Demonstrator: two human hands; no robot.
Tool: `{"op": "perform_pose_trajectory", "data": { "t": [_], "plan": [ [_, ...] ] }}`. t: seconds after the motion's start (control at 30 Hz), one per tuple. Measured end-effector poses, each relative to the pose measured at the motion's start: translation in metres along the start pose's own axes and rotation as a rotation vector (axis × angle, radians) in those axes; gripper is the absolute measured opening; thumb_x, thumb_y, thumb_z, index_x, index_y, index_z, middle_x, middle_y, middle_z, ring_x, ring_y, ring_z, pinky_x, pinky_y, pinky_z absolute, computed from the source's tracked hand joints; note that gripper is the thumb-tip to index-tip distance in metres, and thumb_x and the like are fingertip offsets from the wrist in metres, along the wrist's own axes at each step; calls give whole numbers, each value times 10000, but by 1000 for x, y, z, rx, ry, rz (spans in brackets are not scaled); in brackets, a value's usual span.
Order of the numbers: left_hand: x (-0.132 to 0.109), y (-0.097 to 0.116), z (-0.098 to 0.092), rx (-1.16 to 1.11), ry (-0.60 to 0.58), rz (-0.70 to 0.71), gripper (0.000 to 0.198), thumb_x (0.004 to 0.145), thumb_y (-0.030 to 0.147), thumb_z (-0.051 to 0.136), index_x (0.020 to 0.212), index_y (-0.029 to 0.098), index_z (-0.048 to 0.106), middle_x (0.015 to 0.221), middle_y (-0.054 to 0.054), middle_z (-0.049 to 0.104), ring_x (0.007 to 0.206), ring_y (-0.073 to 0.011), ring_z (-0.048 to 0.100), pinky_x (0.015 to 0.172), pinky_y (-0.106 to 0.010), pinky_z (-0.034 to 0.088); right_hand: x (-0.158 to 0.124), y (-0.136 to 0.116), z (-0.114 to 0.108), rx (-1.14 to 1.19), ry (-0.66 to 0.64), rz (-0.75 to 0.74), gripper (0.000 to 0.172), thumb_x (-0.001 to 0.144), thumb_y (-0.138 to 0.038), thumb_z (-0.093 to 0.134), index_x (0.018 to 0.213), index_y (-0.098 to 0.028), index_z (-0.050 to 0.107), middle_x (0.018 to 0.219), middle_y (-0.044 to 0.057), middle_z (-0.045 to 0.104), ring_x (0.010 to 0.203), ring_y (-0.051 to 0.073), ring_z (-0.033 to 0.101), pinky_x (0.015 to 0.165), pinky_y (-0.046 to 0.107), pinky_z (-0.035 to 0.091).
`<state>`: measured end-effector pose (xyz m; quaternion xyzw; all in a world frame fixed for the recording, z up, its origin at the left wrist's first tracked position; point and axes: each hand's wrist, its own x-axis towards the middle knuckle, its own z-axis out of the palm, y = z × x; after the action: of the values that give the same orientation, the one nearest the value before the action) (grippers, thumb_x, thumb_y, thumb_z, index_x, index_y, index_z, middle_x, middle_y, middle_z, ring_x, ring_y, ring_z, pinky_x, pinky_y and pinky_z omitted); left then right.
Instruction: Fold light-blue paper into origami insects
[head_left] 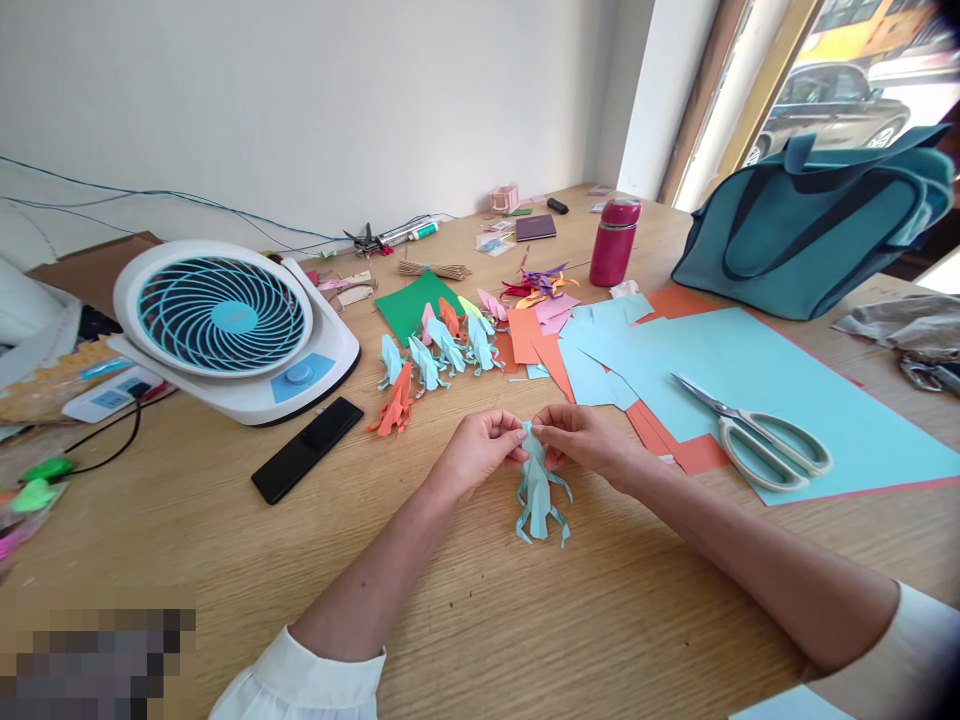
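Note:
Between my two hands is a light blue origami figure [537,486] with a long folded body and thin bent legs pointing toward me. My left hand [487,446] pinches its far end from the left side. From the right, my right hand [576,436] pinches the same end, the fingertips of both hands nearly meeting. Part of the figure's far end is hidden by my fingers. Beyond my hands stand several similar light blue paper figures [448,348], with an orange paper figure [394,402] in front of them.
A white fan [236,318] and a black phone [307,450] lie left. On the right are scissors [765,436] on light blue paper sheets [840,420], orange paper pieces [536,336], a red bottle [615,242] and a teal bag [817,230]. Green paper [412,305] lies behind the figures.

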<state>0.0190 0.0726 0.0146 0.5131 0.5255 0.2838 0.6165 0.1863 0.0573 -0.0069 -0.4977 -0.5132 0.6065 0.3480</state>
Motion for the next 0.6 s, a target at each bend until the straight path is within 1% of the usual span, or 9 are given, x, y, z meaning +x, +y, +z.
{"op": "perform_pose_trajectory", "data": {
  "t": [0.23, 0.33, 0.43, 0.6],
  "plan": [
    [-1, -1, 2, -6, -28, -6, 120, 891, 108, 592, 781, 95, 638, 666, 2, 629, 566, -60, 609, 597, -178, 530, -2, 1, -1, 24, -41, 33, 317, 781, -478, 674, 768, -172, 593, 685, 0, 622, 609, 102, 574, 615, 234, 484],
    [-2, -2, 3, -11, -28, 14, 116, 885, 108, 593, 773, 105, 624, 643, 14, 610, 548, -58, 591, 578, -170, 513, -2, -1, -1, 29, -36, 35, 317, 775, -475, 682, 775, -172, 587, 677, -10, 615, 599, 97, 560, 604, 230, 469],
    [-3, -2, 3, -17, -32, 17, 120, 883, 109, 591, 763, 114, 600, 621, 24, 597, 522, -53, 571, 555, -160, 496, -2, -2, 0, 34, -29, 36, 348, 741, -490, 718, 759, -171, 581, 660, -15, 610, 577, 92, 545, 577, 228, 449],
    [-5, 0, 3, -22, -57, 12, 111, 887, 103, 564, 780, 126, 579, 635, 32, 599, 517, -50, 564, 567, -170, 515, -4, -6, 0, 55, -42, 34, 411, 662, -518, 780, 744, -174, 570, 626, -33, 597, 556, 88, 543, 567, 227, 448]
  ]
}}
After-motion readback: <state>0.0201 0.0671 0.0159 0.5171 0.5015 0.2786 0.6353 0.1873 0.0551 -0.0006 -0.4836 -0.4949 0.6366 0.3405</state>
